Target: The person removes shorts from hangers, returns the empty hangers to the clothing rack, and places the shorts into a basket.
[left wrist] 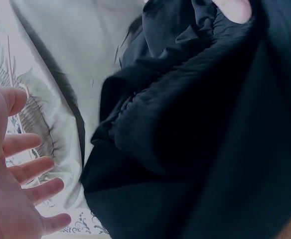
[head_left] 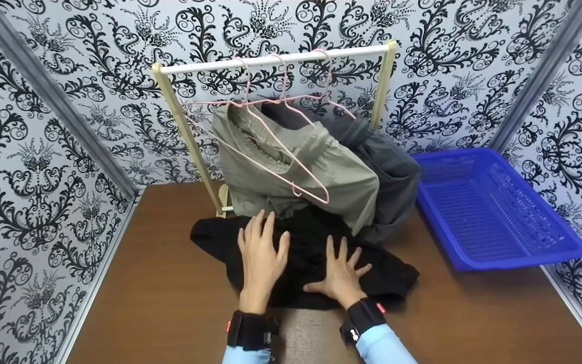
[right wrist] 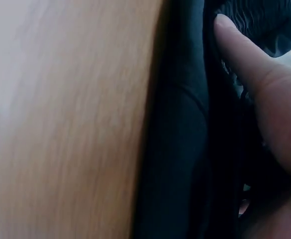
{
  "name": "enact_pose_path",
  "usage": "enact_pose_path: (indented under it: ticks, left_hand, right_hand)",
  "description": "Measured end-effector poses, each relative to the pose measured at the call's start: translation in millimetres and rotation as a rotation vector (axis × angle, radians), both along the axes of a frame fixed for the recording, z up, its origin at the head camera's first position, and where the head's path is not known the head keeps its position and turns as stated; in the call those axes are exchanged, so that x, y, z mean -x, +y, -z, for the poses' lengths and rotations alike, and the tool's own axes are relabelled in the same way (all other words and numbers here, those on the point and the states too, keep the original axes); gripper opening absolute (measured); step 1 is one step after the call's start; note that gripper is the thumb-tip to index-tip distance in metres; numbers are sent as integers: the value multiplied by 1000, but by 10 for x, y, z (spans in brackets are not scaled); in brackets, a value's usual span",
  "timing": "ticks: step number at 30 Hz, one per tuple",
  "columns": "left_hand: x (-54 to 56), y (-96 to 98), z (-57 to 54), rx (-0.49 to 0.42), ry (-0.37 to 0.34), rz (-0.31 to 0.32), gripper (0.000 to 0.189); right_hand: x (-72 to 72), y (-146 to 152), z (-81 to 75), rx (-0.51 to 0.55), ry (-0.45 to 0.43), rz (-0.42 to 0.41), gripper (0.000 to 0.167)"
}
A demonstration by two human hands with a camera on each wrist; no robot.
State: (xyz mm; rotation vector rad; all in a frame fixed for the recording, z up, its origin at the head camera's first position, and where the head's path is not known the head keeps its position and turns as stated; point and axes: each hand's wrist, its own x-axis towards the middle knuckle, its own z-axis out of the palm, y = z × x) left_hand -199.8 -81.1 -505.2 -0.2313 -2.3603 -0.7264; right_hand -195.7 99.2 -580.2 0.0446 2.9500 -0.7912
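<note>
A pair of black pants [head_left: 303, 263] with a gathered waistband [left wrist: 150, 94] lies spread on the table below the rack. My left hand [head_left: 261, 253] is over its left part, fingers apart. In the left wrist view, that hand's fingers [left wrist: 36, 169] are extended and hold nothing. My right hand [head_left: 341, 275] is over the right part with its fingers spread. The right wrist view has its thumb [right wrist: 245, 55] against the black cloth near the waistband; its other fingers are mostly hidden there.
Behind the pants stands a rack [head_left: 276, 61] with pink hangers [head_left: 285, 81]. Grey-green pants [head_left: 296, 162] and dark grey pants [head_left: 392, 167] hang from it, close to the black cloth. A blue basket [head_left: 538, 260] sits at the right. Patterned walls [head_left: 33, 167] enclose the wooden table [head_left: 164, 283].
</note>
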Motion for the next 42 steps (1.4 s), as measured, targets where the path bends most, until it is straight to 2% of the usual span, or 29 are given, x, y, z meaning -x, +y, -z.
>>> enact_pose_path:
  ticks: [3,7,13,20,30,35,42]
  left_hand:
    - [-7,-3,-2,7,-4,-5,49]
    - [-5,-9,5,14,-6,-9,49]
    - [-6,-20,9,11,-18,-10,50]
    - [-19,-27,11,9,-23,-16,49]
    - [-23,-38,26,17,-25,-24,48]
    - [-30,-33,20,6,-26,-21,48]
    - [-35,-31,2,-1,-34,-26,49]
  right_hand:
    - [14,-35,-2,-44,-36,-5,138]
    - [29,-49,-17,-62,-33,5,131]
    - [42,-48,-62,-38,-19,37,119]
    - [35,-25,-95,-7,51,87,81]
    - [-15,6,-56,44,207,139,57]
    - [-68,75,-74,120,273,156,52]
    - [-130,245,-121,260,549,164,47]
